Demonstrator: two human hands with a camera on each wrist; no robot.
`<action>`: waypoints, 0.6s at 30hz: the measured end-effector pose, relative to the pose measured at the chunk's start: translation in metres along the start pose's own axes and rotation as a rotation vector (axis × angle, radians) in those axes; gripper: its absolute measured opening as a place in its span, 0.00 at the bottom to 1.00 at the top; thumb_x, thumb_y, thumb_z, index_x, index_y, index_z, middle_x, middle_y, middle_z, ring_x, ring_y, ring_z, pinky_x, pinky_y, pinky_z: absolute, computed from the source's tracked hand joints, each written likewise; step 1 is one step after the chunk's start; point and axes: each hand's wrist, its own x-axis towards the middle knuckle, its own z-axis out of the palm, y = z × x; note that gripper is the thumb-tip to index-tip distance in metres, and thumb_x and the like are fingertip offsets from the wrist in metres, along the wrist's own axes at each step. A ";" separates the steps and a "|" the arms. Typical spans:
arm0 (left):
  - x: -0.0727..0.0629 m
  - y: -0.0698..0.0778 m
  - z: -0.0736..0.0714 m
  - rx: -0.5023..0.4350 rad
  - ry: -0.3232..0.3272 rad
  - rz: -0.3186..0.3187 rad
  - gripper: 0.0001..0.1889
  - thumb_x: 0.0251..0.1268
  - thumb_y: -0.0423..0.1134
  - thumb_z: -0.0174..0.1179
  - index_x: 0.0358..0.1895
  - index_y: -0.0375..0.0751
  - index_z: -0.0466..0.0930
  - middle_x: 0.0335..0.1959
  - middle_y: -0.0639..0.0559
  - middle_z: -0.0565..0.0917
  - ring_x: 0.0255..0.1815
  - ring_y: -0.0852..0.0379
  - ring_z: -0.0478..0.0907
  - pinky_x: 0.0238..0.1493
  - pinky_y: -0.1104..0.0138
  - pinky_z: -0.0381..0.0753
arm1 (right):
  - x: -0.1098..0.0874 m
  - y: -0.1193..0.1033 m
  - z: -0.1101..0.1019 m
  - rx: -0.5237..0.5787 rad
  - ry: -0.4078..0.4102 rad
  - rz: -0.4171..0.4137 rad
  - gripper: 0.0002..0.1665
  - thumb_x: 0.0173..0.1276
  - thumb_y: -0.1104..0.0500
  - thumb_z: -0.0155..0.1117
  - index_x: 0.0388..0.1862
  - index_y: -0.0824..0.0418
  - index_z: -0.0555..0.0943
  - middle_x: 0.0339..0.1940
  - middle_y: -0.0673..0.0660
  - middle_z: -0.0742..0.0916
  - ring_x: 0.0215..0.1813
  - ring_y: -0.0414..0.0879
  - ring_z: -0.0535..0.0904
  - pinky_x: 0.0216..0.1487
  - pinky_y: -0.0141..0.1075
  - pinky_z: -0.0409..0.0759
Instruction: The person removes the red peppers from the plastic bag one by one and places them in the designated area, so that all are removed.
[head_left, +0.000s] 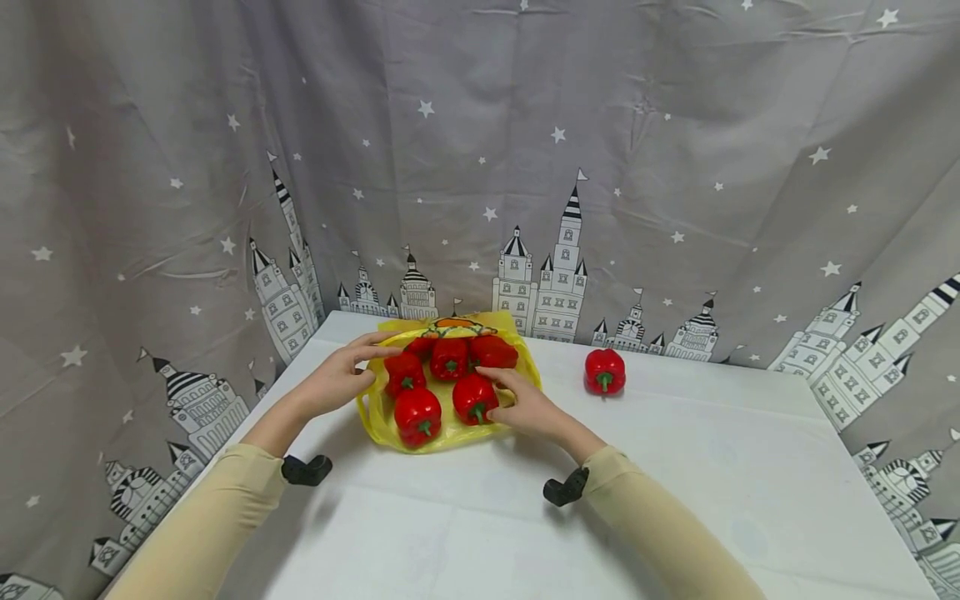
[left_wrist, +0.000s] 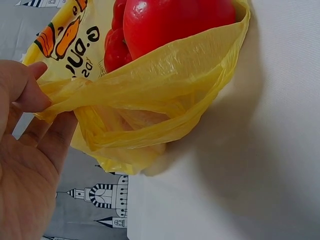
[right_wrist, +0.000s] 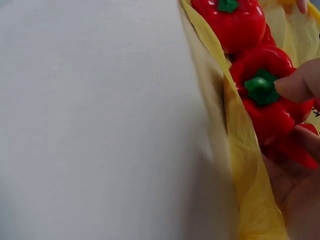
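Note:
A yellow plastic bag [head_left: 448, 417] lies with its mouth spread, holding several red bell peppers with green stems. My left hand [head_left: 337, 379] pinches the bag's edge at its left side; in the left wrist view the thumb and fingers close on the folded yellow film [left_wrist: 150, 90]. On the bag's right side, my right hand [head_left: 528, 407] grips a red bell pepper [head_left: 472, 396] inside it. The right wrist view shows the thumb beside that pepper's green stem [right_wrist: 262, 87] and fingers on its far side, partly hidden. Another bell pepper [head_left: 417, 417] sits at the bag's front left.
One more bell pepper [head_left: 604, 372] stands outside the bag, to its right on the white table [head_left: 712, 467]. A grey curtain [head_left: 450, 125] printed with stars and castles hangs behind the table and along its sides. Each wrist carries a black camera mount [head_left: 306, 471].

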 end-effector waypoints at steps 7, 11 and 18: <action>0.000 -0.001 0.000 0.001 -0.002 -0.005 0.28 0.65 0.24 0.49 0.68 0.39 0.78 0.80 0.45 0.59 0.81 0.36 0.49 0.67 0.42 0.69 | 0.012 0.002 0.001 0.116 -0.071 0.042 0.45 0.65 0.63 0.66 0.80 0.42 0.66 0.78 0.52 0.68 0.75 0.58 0.67 0.67 0.49 0.73; 0.000 -0.001 0.000 0.003 -0.001 -0.010 0.28 0.65 0.25 0.49 0.68 0.39 0.78 0.80 0.46 0.59 0.81 0.36 0.49 0.64 0.44 0.71 | 0.016 0.000 0.001 0.086 -0.086 0.061 0.44 0.64 0.63 0.67 0.78 0.41 0.68 0.75 0.53 0.71 0.72 0.56 0.68 0.66 0.49 0.74; -0.001 -0.001 -0.001 0.011 0.002 -0.002 0.28 0.65 0.24 0.49 0.68 0.39 0.78 0.80 0.45 0.60 0.80 0.36 0.51 0.61 0.48 0.72 | 0.018 0.002 0.003 0.097 -0.077 0.041 0.39 0.64 0.64 0.69 0.75 0.50 0.71 0.66 0.56 0.77 0.67 0.53 0.73 0.66 0.47 0.74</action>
